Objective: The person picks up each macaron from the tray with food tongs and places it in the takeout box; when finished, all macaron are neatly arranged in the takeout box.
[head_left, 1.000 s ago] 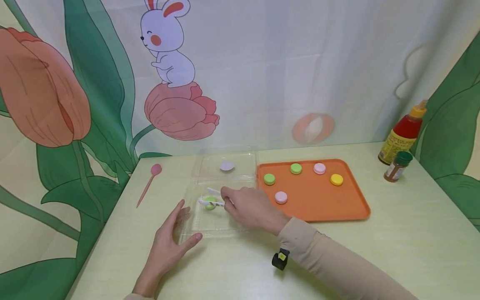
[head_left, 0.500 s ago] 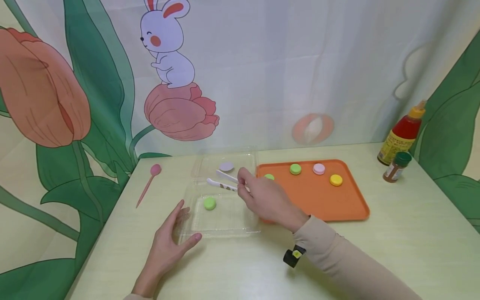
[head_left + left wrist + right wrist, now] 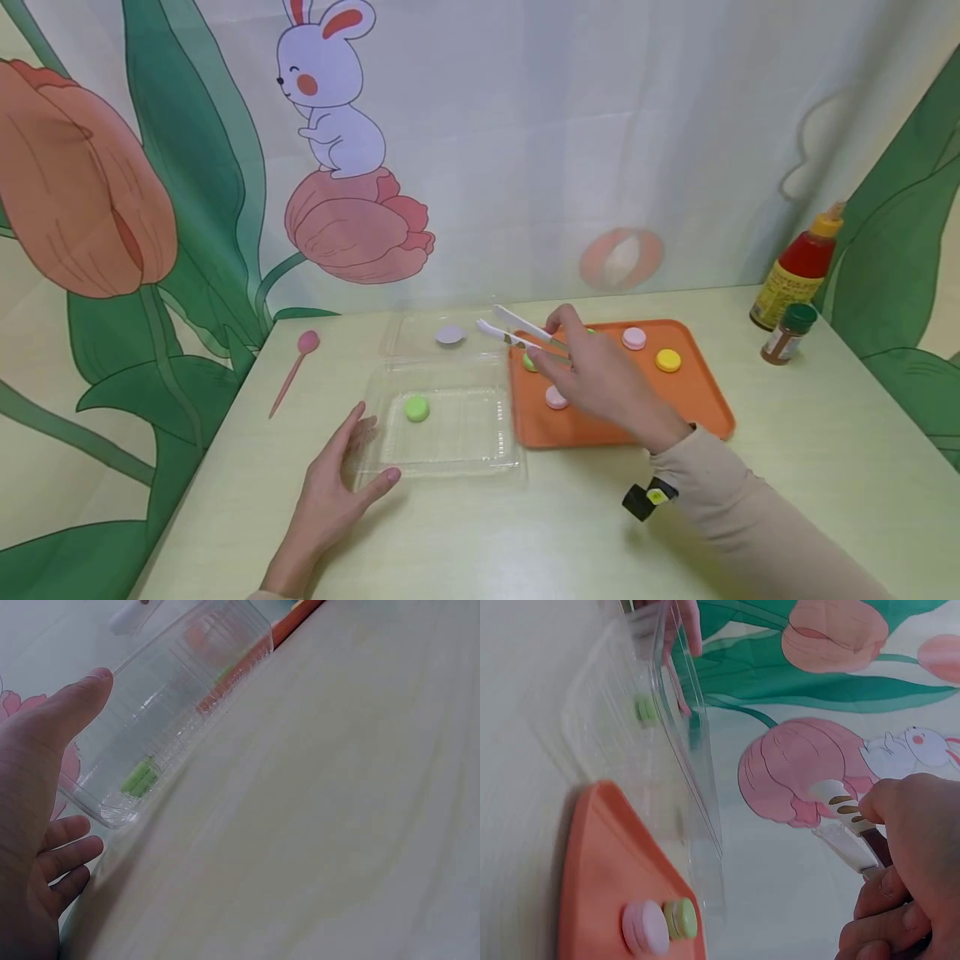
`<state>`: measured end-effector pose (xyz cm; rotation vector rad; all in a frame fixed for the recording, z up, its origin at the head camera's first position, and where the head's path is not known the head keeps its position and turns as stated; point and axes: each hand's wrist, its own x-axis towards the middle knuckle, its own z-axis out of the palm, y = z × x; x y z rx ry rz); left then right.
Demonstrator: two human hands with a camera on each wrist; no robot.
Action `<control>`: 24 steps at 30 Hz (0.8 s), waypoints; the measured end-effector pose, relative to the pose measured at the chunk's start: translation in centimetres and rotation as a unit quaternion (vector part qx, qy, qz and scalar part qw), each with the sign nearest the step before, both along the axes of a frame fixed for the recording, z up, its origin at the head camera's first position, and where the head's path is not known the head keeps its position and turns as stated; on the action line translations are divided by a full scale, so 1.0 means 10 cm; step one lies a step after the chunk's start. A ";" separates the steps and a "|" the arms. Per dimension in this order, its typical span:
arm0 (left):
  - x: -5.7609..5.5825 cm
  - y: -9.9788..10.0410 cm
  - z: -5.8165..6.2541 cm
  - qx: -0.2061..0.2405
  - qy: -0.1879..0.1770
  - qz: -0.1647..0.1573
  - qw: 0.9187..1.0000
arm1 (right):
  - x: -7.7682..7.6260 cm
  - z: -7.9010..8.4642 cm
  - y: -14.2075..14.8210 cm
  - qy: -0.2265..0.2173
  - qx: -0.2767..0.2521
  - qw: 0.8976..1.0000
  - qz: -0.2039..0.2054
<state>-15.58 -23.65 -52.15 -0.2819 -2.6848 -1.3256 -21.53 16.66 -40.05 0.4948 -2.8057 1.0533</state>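
Observation:
My right hand (image 3: 603, 375) grips a pair of white tongs (image 3: 517, 327) with a patterned arm, held over the left part of the orange tray (image 3: 622, 425). The tongs' tips are apart with nothing between them. My left hand (image 3: 330, 492) lies with fingers and thumb spread at the near left corner of a clear plastic box (image 3: 450, 458). Inside that box, toward its left side, sits a green macaron (image 3: 416, 408). On the tray are a pink macaron (image 3: 557, 397), another pink macaron (image 3: 633, 338), a yellow macaron (image 3: 668, 360) and green ones partly hidden by hand and tongs.
The box's lid (image 3: 427, 325) lies folded back, a pale round sticker (image 3: 450, 335) on it. A pink spoon (image 3: 294, 375) rests at the far left. A red sauce bottle (image 3: 797, 271) and a green-capped spice jar (image 3: 788, 335) stand at the right. A printed curtain (image 3: 487, 150) hangs behind.
The tongs let go of the green macaron in the box. My right hand has lifted them and moved right, over the tray. My left hand has stayed in place.

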 end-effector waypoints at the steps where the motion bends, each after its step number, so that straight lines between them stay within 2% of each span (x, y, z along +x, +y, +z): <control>1: 0.00 0.00 0.00 0.000 -0.001 0.001 1.000 | 0.00 0.01 0.05 0.003 0.005 1.000 -0.008; 7: 0.00 0.00 -0.01 -0.008 -0.002 0.003 1.000 | 0.04 0.04 0.32 0.039 0.035 0.998 -0.042; 14: 0.01 0.00 -0.01 -0.006 -0.001 0.004 1.000 | 0.09 0.06 0.61 0.062 0.024 0.996 -0.067; 24: -0.01 0.00 -0.02 -0.007 -0.003 0.004 1.000 | 0.20 0.05 1.05 0.033 -0.048 0.989 -0.135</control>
